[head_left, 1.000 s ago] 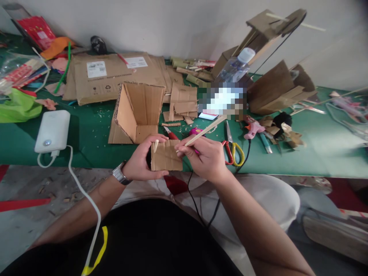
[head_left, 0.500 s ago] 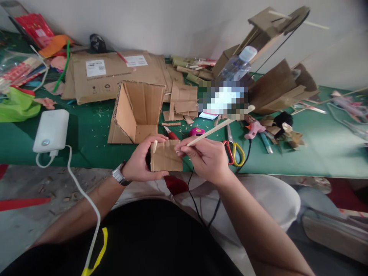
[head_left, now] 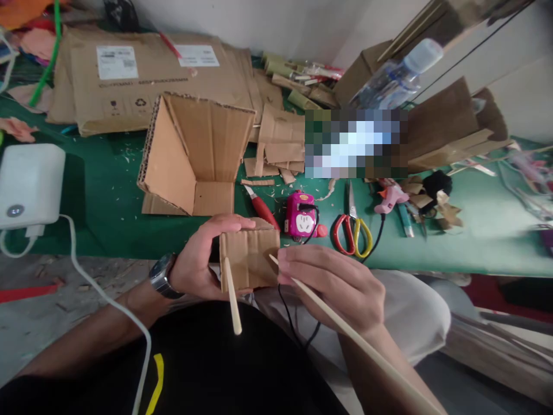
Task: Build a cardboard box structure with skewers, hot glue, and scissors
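Head view: our left hand (head_left: 195,257) clasps a small brown corrugated-cardboard block (head_left: 253,259) from nine o'clock, by the near edge of the green table (head_left: 116,230). Our right hand (head_left: 334,282) pinches a long pale wooden stick (head_left: 367,344), its tip at the block's three o'clock side; whether they touch, we cannot tell. A short pale wooden stick (head_left: 233,302) juts toward six. The block should be light, stiff yet crushable, best held by its edges. At eleven stands an open-sided brown cardboard box (head_left: 168,161). The block's underside is hidden, the long stick's far end cut off; a pixelated patch (head_left: 356,144) masks two o'clock.
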Available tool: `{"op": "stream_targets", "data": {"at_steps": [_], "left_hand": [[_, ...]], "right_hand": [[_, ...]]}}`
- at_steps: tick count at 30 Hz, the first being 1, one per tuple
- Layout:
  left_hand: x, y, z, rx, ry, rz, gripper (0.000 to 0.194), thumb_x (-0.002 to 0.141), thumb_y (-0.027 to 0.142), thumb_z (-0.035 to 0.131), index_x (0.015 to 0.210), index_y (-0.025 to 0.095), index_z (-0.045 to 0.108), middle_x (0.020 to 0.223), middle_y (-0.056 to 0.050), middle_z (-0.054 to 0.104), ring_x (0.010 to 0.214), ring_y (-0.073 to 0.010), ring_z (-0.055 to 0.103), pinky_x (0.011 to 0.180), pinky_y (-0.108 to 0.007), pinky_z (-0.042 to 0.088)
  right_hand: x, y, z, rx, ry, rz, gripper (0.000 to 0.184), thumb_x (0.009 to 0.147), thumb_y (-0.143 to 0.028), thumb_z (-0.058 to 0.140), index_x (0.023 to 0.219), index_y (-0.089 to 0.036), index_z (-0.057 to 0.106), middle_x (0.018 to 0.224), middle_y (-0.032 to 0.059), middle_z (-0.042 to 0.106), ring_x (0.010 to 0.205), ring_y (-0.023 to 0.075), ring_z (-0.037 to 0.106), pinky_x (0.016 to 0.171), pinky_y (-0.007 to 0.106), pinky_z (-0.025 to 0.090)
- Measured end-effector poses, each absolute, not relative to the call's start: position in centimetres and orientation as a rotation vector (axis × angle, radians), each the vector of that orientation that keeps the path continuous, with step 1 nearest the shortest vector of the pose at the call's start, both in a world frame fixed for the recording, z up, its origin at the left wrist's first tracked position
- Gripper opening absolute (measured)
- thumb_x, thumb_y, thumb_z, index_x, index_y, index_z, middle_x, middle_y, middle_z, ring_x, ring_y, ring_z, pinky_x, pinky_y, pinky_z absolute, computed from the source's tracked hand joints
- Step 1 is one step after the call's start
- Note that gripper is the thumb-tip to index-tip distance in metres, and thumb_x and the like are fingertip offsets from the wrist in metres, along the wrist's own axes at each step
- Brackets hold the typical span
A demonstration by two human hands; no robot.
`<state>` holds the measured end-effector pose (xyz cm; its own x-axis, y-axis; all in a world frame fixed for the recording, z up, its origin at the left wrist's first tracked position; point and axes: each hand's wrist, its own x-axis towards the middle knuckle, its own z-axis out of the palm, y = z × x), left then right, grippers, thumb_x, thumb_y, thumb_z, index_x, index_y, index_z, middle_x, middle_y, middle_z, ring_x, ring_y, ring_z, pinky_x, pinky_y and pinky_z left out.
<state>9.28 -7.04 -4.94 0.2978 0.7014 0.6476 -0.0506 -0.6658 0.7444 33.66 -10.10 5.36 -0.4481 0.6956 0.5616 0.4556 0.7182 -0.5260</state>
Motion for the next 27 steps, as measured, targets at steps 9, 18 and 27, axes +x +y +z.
{"op": "stream_targets", "data": {"at_steps": [9,18,27], "left_hand": [[9.2,-7.3,-5.0,1.773,0.631,1.319,0.115,0.055,0.05,0.104,0.153,0.032,0.047,0.14,-0.013,0.068,0.124,-0.0362,0.07,0.106,-0.056,0.058],[9.1,-6.5,-3.9,1.76,0.665,1.231,0.094,0.061,0.041,0.101,0.141,0.027,0.054,0.138,-0.016,0.065,0.126,-0.038,0.068,0.102,-0.056,0.059],[8.7,-5.0,-1.4,1.48,0.83,0.992,0.057,0.078,0.052,0.092,0.12,0.025,0.063,0.12,-0.007,0.074,0.103,-0.0285,0.073,0.088,-0.045,0.061]], "right_hand": [[33.6,-9.8,5.1,-0.927,-2.136,0.372,0.037,0.088,0.001,0.077,0.118,-0.022,0.078,0.104,0.0045,0.086,0.092,0.0214,0.084,0.082,0.031,0.073],[32.9,-7.9,5.6,-1.133,-2.058,0.539,0.016,0.096,-0.012,0.077,0.098,-0.027,0.082,0.094,0.0004,0.085,0.083,0.0195,0.082,0.079,0.03,0.069],[32.9,-2.9,6.5,-1.338,-1.941,1.02,0.015,0.093,-0.03,0.083,0.084,-0.019,0.079,0.072,0.0017,0.079,0.062,0.0163,0.073,0.056,0.027,0.058]]}}
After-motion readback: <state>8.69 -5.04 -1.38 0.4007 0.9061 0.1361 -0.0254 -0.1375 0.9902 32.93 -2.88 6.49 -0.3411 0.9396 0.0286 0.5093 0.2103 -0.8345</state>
